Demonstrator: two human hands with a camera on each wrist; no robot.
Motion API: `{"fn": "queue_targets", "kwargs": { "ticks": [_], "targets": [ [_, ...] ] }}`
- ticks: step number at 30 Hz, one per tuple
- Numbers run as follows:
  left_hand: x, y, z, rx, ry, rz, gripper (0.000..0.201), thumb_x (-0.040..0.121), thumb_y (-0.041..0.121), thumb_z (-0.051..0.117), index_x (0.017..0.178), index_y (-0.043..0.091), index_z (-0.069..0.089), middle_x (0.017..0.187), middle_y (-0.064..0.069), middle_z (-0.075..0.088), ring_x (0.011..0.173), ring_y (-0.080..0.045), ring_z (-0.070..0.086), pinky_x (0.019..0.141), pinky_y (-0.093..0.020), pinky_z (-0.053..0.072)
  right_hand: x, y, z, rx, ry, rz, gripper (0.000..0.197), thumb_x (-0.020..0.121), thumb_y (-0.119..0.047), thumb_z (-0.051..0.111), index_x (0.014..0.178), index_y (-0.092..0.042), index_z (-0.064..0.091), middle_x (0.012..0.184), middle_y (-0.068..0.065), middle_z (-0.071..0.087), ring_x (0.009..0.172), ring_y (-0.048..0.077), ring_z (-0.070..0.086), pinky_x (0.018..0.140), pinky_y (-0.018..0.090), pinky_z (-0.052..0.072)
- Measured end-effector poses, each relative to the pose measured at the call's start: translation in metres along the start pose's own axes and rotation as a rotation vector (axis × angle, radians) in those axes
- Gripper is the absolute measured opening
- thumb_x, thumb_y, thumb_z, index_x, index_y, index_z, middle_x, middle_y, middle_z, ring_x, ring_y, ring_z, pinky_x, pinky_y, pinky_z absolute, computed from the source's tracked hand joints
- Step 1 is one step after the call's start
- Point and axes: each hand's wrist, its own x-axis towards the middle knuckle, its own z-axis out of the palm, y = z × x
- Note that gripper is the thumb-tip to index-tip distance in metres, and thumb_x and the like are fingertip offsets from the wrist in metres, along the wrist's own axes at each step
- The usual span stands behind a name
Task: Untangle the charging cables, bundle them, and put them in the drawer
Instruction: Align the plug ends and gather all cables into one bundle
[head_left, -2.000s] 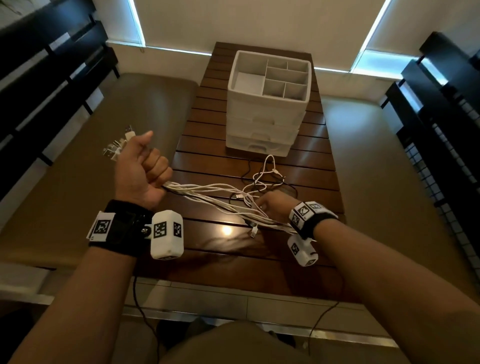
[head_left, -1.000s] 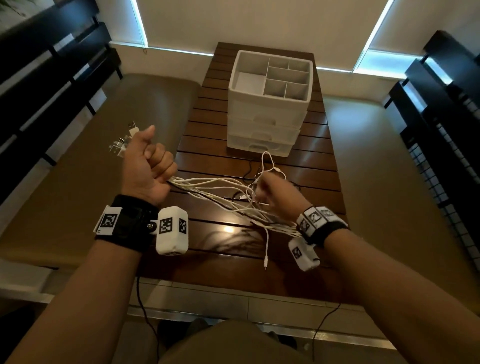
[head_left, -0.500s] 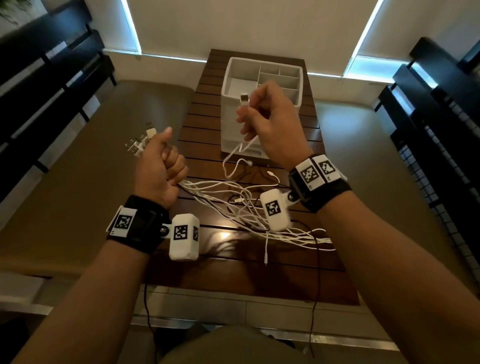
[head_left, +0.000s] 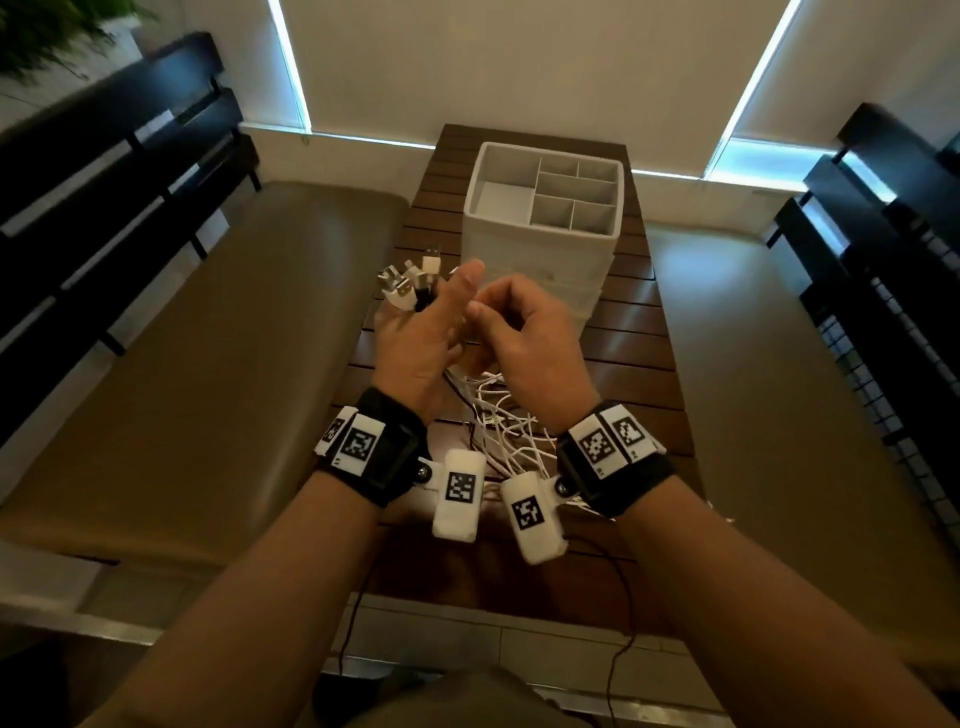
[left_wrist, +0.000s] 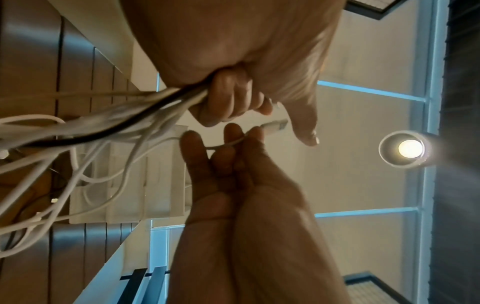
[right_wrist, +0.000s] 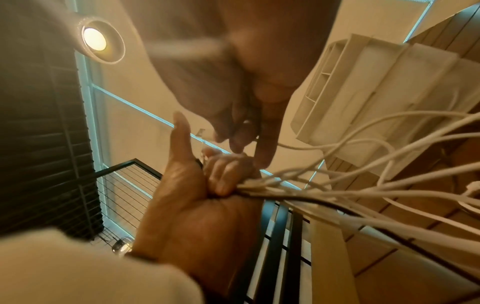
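Seen from our head camera, our two bare hands meet above a dark brown slatted wooden table (head_left: 631, 364), each wrist wearing a black strap with white tagged blocks.

Our left hand (head_left: 421, 338) is curled round a bunch of white charging cables with one black cable among them (left_wrist: 109, 125). The fingers are wrapped tight about the strands while the thumb stands out straight. The white plug ends with metal tips (head_left: 410, 283) stick up in a fan just past that hand's knuckles. From the underside of the fist the loose lengths spill down and trail in tangled loops onto the table between our wrists (head_left: 511, 431).

Our right hand (head_left: 524, 338) sits just beside the left, fingertips nearly touching it. In the left wrist view it pinches a single thin white cable with a silver plug at its tip (left_wrist: 275, 126) — the plug pokes up past the fingertips, close under the left thumb. The cable runs from that pinch back towards the hanging strands.

Further along the table, behind both hands, stands a white plastic drawer unit with an open divided tray on top (head_left: 543, 208). Its stacked drawer fronts (head_left: 566, 291) are partly hidden by our hands, and we cannot tell whether any drawer is pulled out.

A tan padded bench (head_left: 218, 364) lies to the left of the table, and a round ceiling lamp (left_wrist: 410, 148) glows in the wrist views.
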Motion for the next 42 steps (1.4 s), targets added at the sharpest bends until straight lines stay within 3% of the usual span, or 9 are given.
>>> {"fn": "queue_targets", "kwargs": {
  "ticks": [5, 11, 16, 22, 25, 27, 30, 38, 42],
  "targets": [
    [-0.002, -0.003, 0.004, 0.008, -0.042, 0.058, 0.020, 0.094, 0.015, 0.077, 0.102, 0.001, 0.065, 0.088, -0.012, 0.070, 0.075, -0.021, 0.071, 0.057, -0.031, 0.057, -0.006, 0.000, 0.005, -0.004, 0.054, -0.040, 0.007, 0.103, -0.014, 0.061, 0.104, -0.013, 0.067, 0.091, 0.008, 0.071, 0.081, 0.031, 0.070, 0.067, 0.055, 0.061],
    [0.005, -0.008, 0.004, 0.022, 0.037, 0.047, 0.026, 0.100, 0.024, 0.071, 0.075, 0.017, 0.068, 0.073, -0.001, 0.065, 0.072, -0.018, 0.065, 0.071, -0.036, 0.059, -0.009, -0.010, 0.012, -0.174, -0.008, -0.013, 0.009, 0.103, -0.017, 0.059, 0.095, -0.014, 0.059, 0.081, -0.003, 0.064, 0.071, 0.009, 0.059, 0.068, 0.032, 0.055],
    [0.008, -0.001, 0.003, 0.041, 0.093, 0.015, 0.044, 0.103, 0.027, 0.066, 0.060, 0.026, 0.056, 0.058, 0.008, 0.052, 0.054, -0.008, 0.051, 0.057, -0.026, 0.049, -0.008, -0.015, 0.017, -0.382, -0.078, -0.054, 0.018, 0.107, -0.026, 0.053, 0.092, -0.017, 0.054, 0.082, -0.004, 0.058, 0.079, 0.021, 0.055, 0.075, 0.050, 0.051],
    [0.004, 0.003, -0.002, 0.015, -0.066, 0.032, 0.020, 0.100, 0.017, 0.070, 0.081, 0.011, 0.066, 0.072, 0.001, 0.066, 0.070, -0.013, 0.068, 0.064, -0.028, 0.058, -0.009, -0.009, 0.019, -0.260, -0.057, -0.097, 0.020, 0.102, -0.016, 0.053, 0.119, -0.018, 0.064, 0.095, 0.000, 0.071, 0.086, 0.022, 0.067, 0.077, 0.048, 0.058],
    [0.003, 0.004, -0.004, 0.026, -0.058, 0.019, 0.020, 0.101, 0.016, 0.068, 0.082, 0.013, 0.064, 0.067, 0.002, 0.062, 0.062, -0.011, 0.063, 0.059, -0.026, 0.055, -0.008, -0.005, 0.016, -0.286, -0.037, -0.090, 0.010, 0.101, -0.018, 0.060, 0.092, -0.015, 0.063, 0.077, -0.006, 0.059, 0.069, 0.009, 0.054, 0.066, 0.033, 0.049],
    [0.003, 0.006, -0.002, 0.062, -0.031, 0.003, 0.029, 0.102, 0.022, 0.067, 0.075, 0.019, 0.056, 0.060, 0.006, 0.048, 0.051, -0.007, 0.047, 0.052, -0.024, 0.047, -0.007, -0.003, 0.015, -0.330, 0.001, -0.053, 0.032, 0.100, -0.024, 0.065, 0.073, -0.019, 0.050, 0.069, -0.007, 0.048, 0.062, 0.006, 0.040, 0.061, 0.025, 0.036],
    [0.002, 0.008, -0.001, 0.054, -0.058, 0.003, 0.031, 0.102, 0.032, 0.067, 0.074, 0.023, 0.056, 0.062, 0.004, 0.045, 0.056, -0.011, 0.043, 0.056, -0.027, 0.045, -0.011, -0.003, 0.011, -0.281, -0.070, -0.034, 0.033, 0.102, -0.030, 0.063, 0.075, -0.022, 0.047, 0.073, -0.007, 0.049, 0.063, 0.005, 0.043, 0.061, 0.022, 0.039],
    [0.002, 0.010, -0.001, 0.122, -0.092, 0.018, 0.042, 0.103, 0.021, 0.065, 0.065, 0.022, 0.045, 0.057, 0.002, 0.035, 0.047, -0.014, 0.033, 0.047, -0.023, 0.035, -0.014, 0.002, -0.022, -0.386, -0.352, 0.074, 0.010, 0.101, -0.031, 0.064, 0.106, -0.022, 0.065, 0.097, -0.006, 0.070, 0.085, 0.011, 0.068, 0.081, 0.044, 0.060],
    [0.002, -0.005, -0.004, 0.217, 0.004, 0.012, 0.026, 0.091, 0.019, 0.078, 0.079, 0.019, 0.055, 0.065, 0.010, 0.047, 0.053, -0.004, 0.045, 0.049, -0.018, 0.040, 0.008, -0.033, -0.042, -0.248, 0.052, -0.119, 0.013, 0.103, -0.013, 0.056, 0.111, -0.016, 0.066, 0.105, -0.003, 0.067, 0.092, 0.008, 0.065, 0.082, 0.036, 0.059]
  ]
}}
